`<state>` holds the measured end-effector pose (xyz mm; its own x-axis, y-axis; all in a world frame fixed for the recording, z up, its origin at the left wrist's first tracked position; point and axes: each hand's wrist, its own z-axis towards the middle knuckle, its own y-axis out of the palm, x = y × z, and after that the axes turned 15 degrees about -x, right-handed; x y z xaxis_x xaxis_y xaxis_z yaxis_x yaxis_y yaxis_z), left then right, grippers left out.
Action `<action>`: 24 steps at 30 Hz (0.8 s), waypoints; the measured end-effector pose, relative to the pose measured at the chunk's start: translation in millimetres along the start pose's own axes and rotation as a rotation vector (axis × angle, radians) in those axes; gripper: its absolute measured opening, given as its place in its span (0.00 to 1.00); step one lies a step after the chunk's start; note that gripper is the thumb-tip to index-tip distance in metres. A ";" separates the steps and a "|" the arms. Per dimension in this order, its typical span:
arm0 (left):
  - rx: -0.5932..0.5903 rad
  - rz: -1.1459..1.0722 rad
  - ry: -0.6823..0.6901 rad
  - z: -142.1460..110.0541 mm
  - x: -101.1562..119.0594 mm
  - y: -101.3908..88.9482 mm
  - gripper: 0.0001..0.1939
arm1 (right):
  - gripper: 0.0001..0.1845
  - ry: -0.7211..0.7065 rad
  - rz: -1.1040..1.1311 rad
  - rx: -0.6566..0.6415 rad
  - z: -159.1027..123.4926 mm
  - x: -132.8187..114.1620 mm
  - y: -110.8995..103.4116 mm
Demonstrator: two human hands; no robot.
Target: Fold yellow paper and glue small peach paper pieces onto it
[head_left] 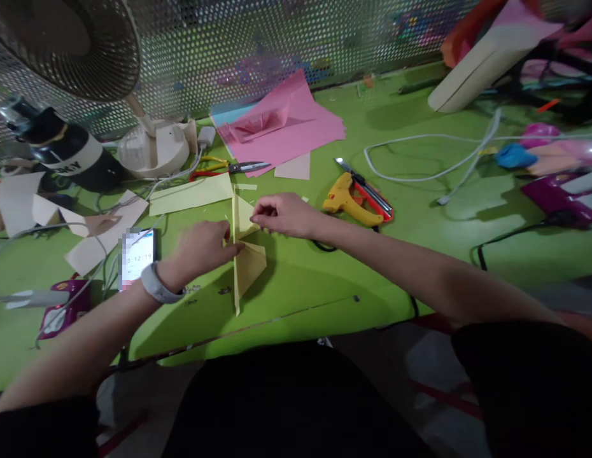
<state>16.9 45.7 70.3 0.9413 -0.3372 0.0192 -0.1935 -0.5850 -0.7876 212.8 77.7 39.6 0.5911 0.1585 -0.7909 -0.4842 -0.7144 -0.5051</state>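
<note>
A piece of yellow folded paper [249, 272] stands on the green table in front of me, with a straight spine on its left and two pointed flaps to the right. My left hand [203, 247], slightly blurred, has its fingers closed at the middle of the spine, where the flaps meet. With fingertips pinched together, my right hand [289, 215] grips the edge of the upper flap. The tips of both hands partly cover the paper.
Right of my hands lie a yellow glue gun [348, 200] and a red cutter knife [375, 202]. Behind are scissors [248, 166], a yellow paper strip [193, 194] and pink paper [296, 127]. A phone [137, 257], bottle [69, 149] and fan [153, 149] stand left. White cable [420, 178] loops right.
</note>
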 end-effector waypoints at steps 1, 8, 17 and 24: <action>-0.002 -0.018 -0.009 -2.7 3.4 10.0 0.22 | 0.09 -0.069 -0.135 0.061 5.4 -1.8 -2.3; 0.040 0.085 -0.047 -11.4 7.6 31.9 0.15 | 0.15 -0.389 -0.712 0.006 45.6 9.1 -1.8; 0.185 0.165 0.070 -21.9 -15.4 55.9 0.17 | 0.10 -0.258 -0.489 -0.044 42.7 14.5 14.9; 0.306 0.040 0.095 -23.7 -20.6 71.0 0.16 | 0.07 -0.152 -0.358 -0.124 47.0 16.6 7.4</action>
<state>-22.8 -6.3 28.6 0.9017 -0.4313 0.0304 -0.1240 -0.3254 -0.9374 188.8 107.1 6.5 0.6016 0.5044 -0.6193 -0.1779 -0.6712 -0.7196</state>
